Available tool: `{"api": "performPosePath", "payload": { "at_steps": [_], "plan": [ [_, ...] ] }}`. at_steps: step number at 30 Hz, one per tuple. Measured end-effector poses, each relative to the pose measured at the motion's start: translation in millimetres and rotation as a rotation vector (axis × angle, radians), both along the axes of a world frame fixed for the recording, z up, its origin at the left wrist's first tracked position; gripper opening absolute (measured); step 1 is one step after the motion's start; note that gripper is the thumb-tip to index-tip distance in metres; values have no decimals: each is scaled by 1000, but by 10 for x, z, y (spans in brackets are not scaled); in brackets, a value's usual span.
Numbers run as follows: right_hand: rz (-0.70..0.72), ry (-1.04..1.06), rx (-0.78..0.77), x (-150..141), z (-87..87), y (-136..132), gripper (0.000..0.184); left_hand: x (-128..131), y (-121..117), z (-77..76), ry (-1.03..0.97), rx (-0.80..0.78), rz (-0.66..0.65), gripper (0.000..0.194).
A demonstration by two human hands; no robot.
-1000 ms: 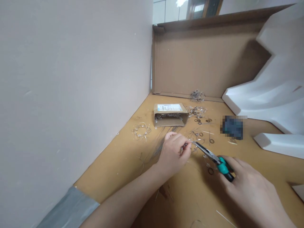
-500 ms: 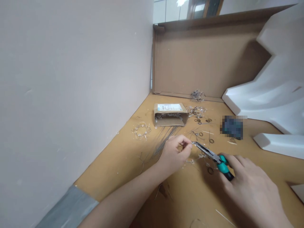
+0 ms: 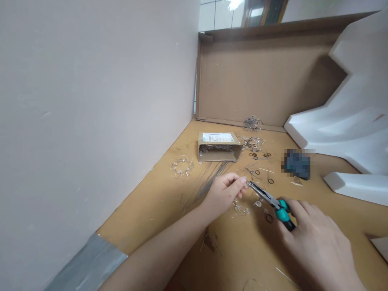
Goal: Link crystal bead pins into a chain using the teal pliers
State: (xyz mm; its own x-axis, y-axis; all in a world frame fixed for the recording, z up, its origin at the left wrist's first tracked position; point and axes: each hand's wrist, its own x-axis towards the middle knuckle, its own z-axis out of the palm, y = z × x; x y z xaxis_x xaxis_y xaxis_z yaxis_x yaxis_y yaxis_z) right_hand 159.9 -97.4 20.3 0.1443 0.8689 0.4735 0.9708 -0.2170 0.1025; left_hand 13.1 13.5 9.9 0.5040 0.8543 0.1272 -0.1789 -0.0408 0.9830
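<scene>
My right hand (image 3: 317, 238) is wrapped round needle-nose pliers (image 3: 266, 198) with teal and black handles. The plier tips meet a small shiny piece of beaded wire (image 3: 248, 184) at the fingertips of my left hand (image 3: 224, 195), whose thumb and forefinger pinch it. Clear beads (image 3: 238, 208) on thin wire lie or hang just below these fingers; whether they join the pinched piece I cannot tell. Behind my left hand a bundle of straight thin wires (image 3: 214, 176) is spread on the tabletop (image 3: 145, 226).
A small open cardboard box (image 3: 220, 139) holds clear beads. Left of it lies a ring of wired beads (image 3: 181, 166). Tangled wire pieces (image 3: 253, 122) and dark rings (image 3: 270, 181) are scattered to the right, near a blurred dark object (image 3: 296, 163). White foam (image 3: 315, 131) and a cardboard wall (image 3: 266, 81) stand behind.
My left hand has turned, with its thumb now on top and reaching toward the plier tips. More clear beads show below it. The pliers have barely moved; the view has shifted slightly.
</scene>
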Motion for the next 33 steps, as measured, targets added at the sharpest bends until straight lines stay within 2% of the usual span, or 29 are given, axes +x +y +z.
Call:
{"api": "performPosePath", "payload": {
  "at_steps": [7,12,19,28,33],
  "plan": [
    [85,-54,39,105,-130,19,19,-7,5,33,40,-169,-21,20],
    [207,-108,59,131,-191,32,21,-3,22,4,82,-195,12,17],
    [170,-148,-3,131,-74,9,20,16,20,-15,170,-185,9,18],
    [294,-299,-16,306,113,32,22,14,-53,78,216,-191,-7,24],
    [304,-276,-32,328,123,22,17,28,-71,111,210,-227,-27,25]
  ]
}}
